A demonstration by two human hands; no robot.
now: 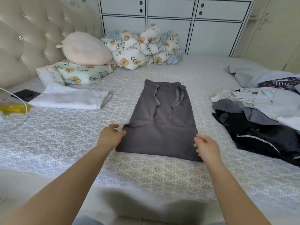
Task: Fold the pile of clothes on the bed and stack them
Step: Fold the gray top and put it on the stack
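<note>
A grey garment [162, 120] is laid flat in the middle of the bed [146, 174], its near end folded over in a straight band and its drawstrings lying loose near the far end. The left hand [111, 137] is set at the left corner of the fold, its grip pinched on the cloth edge between thumb and fingers. The right hand [205, 147] is held at the right edge, fingers loosely curled; whether cloth is caught in that grip cannot be told. Open quilted bedspread, pale with a small repeated pattern, is left on both sides of the garment and along the near edge of the bed. A folded white cloth [71, 99] is placed well to the left. A rumpled pile of clothes [263, 114], dark, grey and pale, is heaped at the right. Soft floral pillows [142, 47] are bunched by the padded headboard [24, 43].
</note>
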